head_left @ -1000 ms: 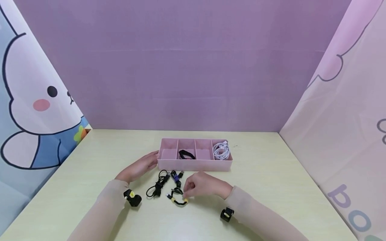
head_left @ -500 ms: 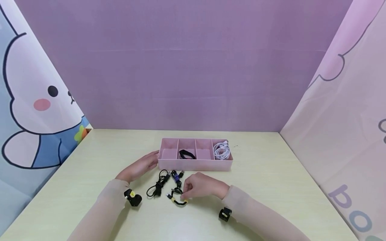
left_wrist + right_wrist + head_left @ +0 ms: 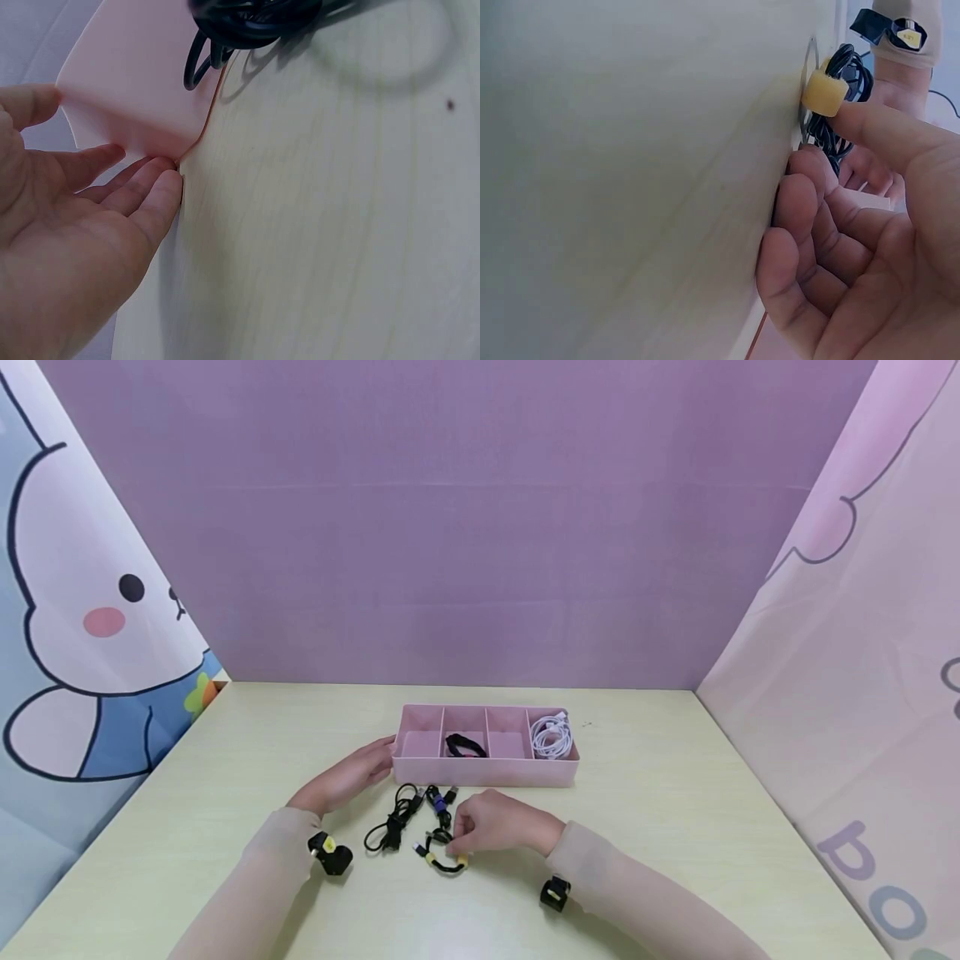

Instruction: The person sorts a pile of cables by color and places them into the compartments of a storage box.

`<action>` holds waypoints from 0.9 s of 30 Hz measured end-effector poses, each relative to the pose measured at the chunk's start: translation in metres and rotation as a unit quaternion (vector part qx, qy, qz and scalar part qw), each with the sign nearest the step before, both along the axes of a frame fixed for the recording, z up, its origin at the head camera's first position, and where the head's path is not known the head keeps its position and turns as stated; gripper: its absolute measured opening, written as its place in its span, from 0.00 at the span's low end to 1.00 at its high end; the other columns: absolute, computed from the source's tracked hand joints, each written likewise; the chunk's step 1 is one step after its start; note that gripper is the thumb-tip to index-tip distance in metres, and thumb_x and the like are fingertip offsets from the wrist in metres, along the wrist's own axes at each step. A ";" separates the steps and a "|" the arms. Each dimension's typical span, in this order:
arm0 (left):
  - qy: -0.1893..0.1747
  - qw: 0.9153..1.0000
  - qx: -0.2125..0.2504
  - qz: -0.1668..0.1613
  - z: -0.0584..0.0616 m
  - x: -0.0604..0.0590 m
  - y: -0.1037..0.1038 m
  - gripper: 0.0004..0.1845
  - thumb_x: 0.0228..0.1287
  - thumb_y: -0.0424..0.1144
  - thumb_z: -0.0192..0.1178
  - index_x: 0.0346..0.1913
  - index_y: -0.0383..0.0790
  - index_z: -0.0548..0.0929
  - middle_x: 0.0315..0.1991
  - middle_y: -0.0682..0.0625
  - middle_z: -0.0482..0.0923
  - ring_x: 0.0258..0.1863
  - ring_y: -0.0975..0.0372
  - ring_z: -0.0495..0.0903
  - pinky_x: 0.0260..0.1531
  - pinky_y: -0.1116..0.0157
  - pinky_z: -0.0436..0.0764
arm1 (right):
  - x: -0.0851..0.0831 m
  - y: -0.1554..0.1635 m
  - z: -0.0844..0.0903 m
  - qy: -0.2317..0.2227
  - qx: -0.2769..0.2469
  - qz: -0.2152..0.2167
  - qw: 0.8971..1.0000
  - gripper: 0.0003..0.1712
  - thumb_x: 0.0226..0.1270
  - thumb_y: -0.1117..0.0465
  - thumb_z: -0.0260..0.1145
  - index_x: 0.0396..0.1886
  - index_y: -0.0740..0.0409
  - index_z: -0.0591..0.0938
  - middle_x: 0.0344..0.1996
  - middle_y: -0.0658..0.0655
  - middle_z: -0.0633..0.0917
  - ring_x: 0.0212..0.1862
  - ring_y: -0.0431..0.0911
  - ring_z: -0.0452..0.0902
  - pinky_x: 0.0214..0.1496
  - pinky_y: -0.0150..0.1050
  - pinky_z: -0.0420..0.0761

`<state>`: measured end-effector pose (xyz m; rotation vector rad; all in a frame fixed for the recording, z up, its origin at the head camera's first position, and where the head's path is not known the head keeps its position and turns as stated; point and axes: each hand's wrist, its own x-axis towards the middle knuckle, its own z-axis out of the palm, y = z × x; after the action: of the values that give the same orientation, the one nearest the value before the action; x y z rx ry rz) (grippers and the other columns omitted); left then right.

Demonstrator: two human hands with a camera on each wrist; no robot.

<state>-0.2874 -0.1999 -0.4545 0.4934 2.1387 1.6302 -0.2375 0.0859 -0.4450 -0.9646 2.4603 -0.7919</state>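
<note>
right hand [image 3: 491, 828]: near edge of the cable group, fingers curled, thumb and fingertips pinching the black cable with yellow ties [image 3: 444, 858] where it lies on the table [image 3: 675, 827].
right wrist view only: thumb pressed on 1 yellow tie [image 3: 824, 93], black loops [image 3: 845, 71] bunched behind it; the other fingers [image 3: 804, 225] curl down to the table surface. The head view shows only the back of this hand.
cable position: flat on the table, in front of the pink organizer tray [image 3: 486, 770], nearest of the loose cables.
left hand [image 3: 351, 774]: fingers straight and relaxed, holding nothing, tips against the tray's left end.
left wrist view only: fingertips [image 3: 161, 180] meet the tray's bottom corner [image 3: 142, 90] at the table line; thumb up beside the tray wall. A dark cable coil [image 3: 247, 22] sits at the top of that view, touching the tray.
other loose cables: 1 black bundle [image 3: 393, 820] left of the right hand; 1 cable with a purple tie [image 3: 437, 802] between that bundle and the hand, just in front of the tray.
obstruction: right hand covers the part of the cable it pinches in the head view.
tray: 4 compartments; a black coil [image 3: 465, 745] in the 2nd from left, a white coiled cable [image 3: 551, 737] in the rightmost.
wrist cameras: black units with yellow marks on both sleeves [image 3: 328, 853] [image 3: 553, 892].
backdrop: purple wall [image 3: 465, 527]; cartoon rabbit panel [image 3: 82, 610] at left.
writing: large purple letters [image 3: 877, 877] on the right panel, cut off, not readable.
</note>
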 end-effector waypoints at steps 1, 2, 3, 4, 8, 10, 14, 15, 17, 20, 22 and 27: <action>0.000 1.000 -0.001 0.000 0.000 0.000 0.000 0.33 0.85 0.49 0.34 0.80 0.32 0.44 0.78 0.36 0.51 0.76 0.45 0.53 0.74 0.53 0.56 | 0.000 0.000 0.000 -0.001 -0.001 -0.001 1.000 0.12 0.61 0.52 0.76 0.24 0.46 0.81 0.20 0.40 0.80 0.22 0.33 0.71 0.25 0.27 0.75; 0.000 1.000 0.000 -0.001 0.000 0.000 0.000 0.33 0.85 0.48 0.33 0.80 0.32 0.44 0.78 0.36 0.51 0.76 0.45 0.53 0.74 0.53 0.56 | 0.000 0.000 0.000 -0.004 -0.004 -0.003 1.000 0.11 0.61 0.53 0.76 0.24 0.46 0.82 0.20 0.41 0.80 0.22 0.33 0.72 0.25 0.27 0.75; -0.001 1.000 -0.001 -0.001 0.000 0.000 0.000 0.32 0.85 0.48 0.33 0.80 0.32 0.44 0.78 0.36 0.51 0.76 0.46 0.53 0.74 0.54 0.56 | 0.000 0.001 -0.001 -0.006 -0.006 -0.005 1.000 0.11 0.61 0.54 0.75 0.24 0.46 0.82 0.20 0.41 0.80 0.23 0.33 0.72 0.26 0.27 0.76; -0.002 1.000 -0.002 0.000 0.000 0.000 0.000 0.32 0.85 0.48 0.33 0.80 0.33 0.44 0.78 0.37 0.51 0.76 0.46 0.54 0.74 0.55 0.56 | -0.001 0.001 -0.001 -0.009 -0.009 -0.006 1.000 0.10 0.61 0.55 0.75 0.24 0.46 0.82 0.21 0.41 0.81 0.23 0.34 0.72 0.26 0.27 0.76; 0.000 1.000 -0.002 -0.003 -0.001 -0.001 0.000 0.32 0.85 0.48 0.33 0.80 0.32 0.44 0.78 0.37 0.51 0.76 0.46 0.54 0.74 0.55 0.57 | -0.002 0.003 -0.004 -0.018 -0.022 -0.009 1.000 0.07 0.61 0.59 0.74 0.26 0.48 0.83 0.22 0.41 0.82 0.24 0.34 0.74 0.28 0.28 0.78; 0.001 1.000 -0.001 -0.003 -0.001 -0.001 0.000 0.32 0.85 0.47 0.33 0.80 0.32 0.44 0.78 0.37 0.51 0.76 0.46 0.54 0.74 0.54 0.57 | -0.003 0.003 -0.005 -0.022 -0.028 -0.009 0.999 0.06 0.61 0.61 0.73 0.27 0.49 0.84 0.22 0.41 0.82 0.25 0.34 0.75 0.29 0.28 0.79; 0.001 1.000 0.000 -0.004 -0.001 -0.001 -0.001 0.32 0.85 0.48 0.34 0.80 0.32 0.44 0.78 0.37 0.51 0.76 0.46 0.53 0.74 0.54 0.57 | -0.004 0.004 -0.006 -0.023 -0.038 -0.010 0.999 0.06 0.61 0.61 0.73 0.27 0.48 0.84 0.23 0.41 0.83 0.25 0.34 0.76 0.29 0.28 0.80; 0.002 1.000 0.001 -0.005 -0.002 -0.001 -0.001 0.32 0.85 0.48 0.33 0.79 0.32 0.44 0.78 0.37 0.50 0.76 0.46 0.53 0.74 0.54 0.56 | -0.004 0.005 -0.006 -0.022 -0.042 -0.009 0.999 0.06 0.61 0.61 0.73 0.27 0.47 0.84 0.23 0.42 0.83 0.25 0.34 0.76 0.30 0.29 0.81; 0.000 1.000 -0.002 -0.003 -0.001 -0.001 -0.001 0.32 0.85 0.48 0.33 0.80 0.33 0.45 0.78 0.38 0.51 0.76 0.47 0.53 0.74 0.55 0.57 | -0.004 0.005 -0.006 -0.020 -0.048 -0.009 0.999 0.06 0.61 0.61 0.73 0.27 0.47 0.84 0.23 0.42 0.83 0.25 0.34 0.76 0.29 0.29 0.81; 0.000 1.000 -0.001 -0.004 -0.001 -0.001 -0.001 0.32 0.85 0.49 0.33 0.80 0.33 0.45 0.78 0.38 0.51 0.76 0.47 0.53 0.74 0.55 0.56 | -0.004 0.005 -0.005 -0.019 -0.055 -0.007 0.998 0.04 0.61 0.61 0.73 0.29 0.49 0.85 0.23 0.42 0.83 0.25 0.35 0.76 0.30 0.29 0.81; -0.001 1.000 0.001 -0.003 -0.001 -0.001 -0.001 0.32 0.85 0.49 0.34 0.80 0.33 0.45 0.78 0.38 0.51 0.76 0.47 0.53 0.74 0.55 0.57 | -0.004 0.006 -0.004 -0.018 -0.054 -0.005 0.998 0.03 0.61 0.61 0.74 0.31 0.50 0.86 0.24 0.41 0.83 0.26 0.34 0.77 0.31 0.29 0.82; 0.004 1.000 0.006 -0.005 -0.002 0.000 0.000 0.33 0.85 0.49 0.34 0.80 0.32 0.45 0.78 0.36 0.50 0.76 0.45 0.53 0.74 0.53 0.55 | -0.004 0.007 -0.001 -0.018 -0.052 -0.004 0.998 0.03 0.61 0.62 0.73 0.33 0.51 0.86 0.26 0.41 0.83 0.28 0.34 0.78 0.33 0.29 0.82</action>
<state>-0.2879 -0.2000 -0.4564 0.5134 2.1313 1.6386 -0.2417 0.0933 -0.4462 -0.9682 2.4143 -0.9413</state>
